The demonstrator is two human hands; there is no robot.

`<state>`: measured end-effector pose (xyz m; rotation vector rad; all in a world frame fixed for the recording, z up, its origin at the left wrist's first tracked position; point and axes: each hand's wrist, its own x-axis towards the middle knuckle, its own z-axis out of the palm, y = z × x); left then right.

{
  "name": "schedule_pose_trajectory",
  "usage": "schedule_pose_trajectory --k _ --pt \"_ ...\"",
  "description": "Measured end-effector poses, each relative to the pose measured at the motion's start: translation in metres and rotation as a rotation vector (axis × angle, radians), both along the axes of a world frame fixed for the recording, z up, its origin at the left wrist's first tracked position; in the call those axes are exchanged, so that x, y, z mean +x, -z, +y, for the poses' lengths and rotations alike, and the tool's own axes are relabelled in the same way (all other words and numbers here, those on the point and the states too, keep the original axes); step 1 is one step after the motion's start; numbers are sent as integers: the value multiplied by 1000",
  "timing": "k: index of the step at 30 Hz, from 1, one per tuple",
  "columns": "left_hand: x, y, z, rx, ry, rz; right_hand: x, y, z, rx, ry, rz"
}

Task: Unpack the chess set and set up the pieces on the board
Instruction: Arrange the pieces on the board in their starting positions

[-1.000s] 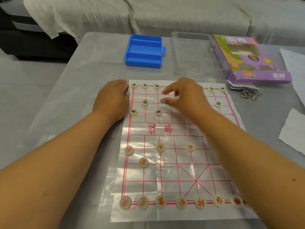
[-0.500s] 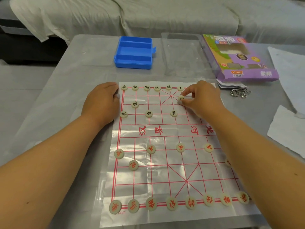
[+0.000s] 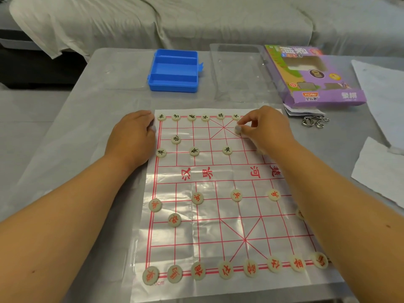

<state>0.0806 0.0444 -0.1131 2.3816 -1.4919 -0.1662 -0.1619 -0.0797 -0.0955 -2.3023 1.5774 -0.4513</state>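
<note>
The purple box (image 3: 314, 75) reads "XCPAI" on its near face; the board sheet (image 3: 218, 226), nearer than the box, shows red "汉界" and "河" mid-sheet.

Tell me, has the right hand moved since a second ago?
Yes. The right hand has shifted right along the board's far rows, from near the middle columns to just right of the palace cross, where it pinches a piece.

– What sits by the metal rings (image 3: 314, 122)?
– Folded paper slips (image 3: 306, 111) lie just beside them. White paper sheets (image 3: 380, 171) lie to their right. A covered sofa (image 3: 175, 20) stands far behind them.
</note>
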Motion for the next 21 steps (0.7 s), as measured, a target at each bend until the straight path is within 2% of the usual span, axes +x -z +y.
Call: schedule_pose_trajectory --k 6,10,15,18,21 --pt "1 1 0 -10 4 2 -1 0 2 -19 -20 40" --pt "1 1 0 -16 3 5 -18 -11 4 -17 -13 -42" --pt "1 1 -1 2 4 1 -73 -26 4 -21 115 -76" --pt "0 -1 0 6 3 8 -98 -26 9 53 227 -43" --pt "-2 -2 0 15 2 2 -110 -21 17 123 242 -6"
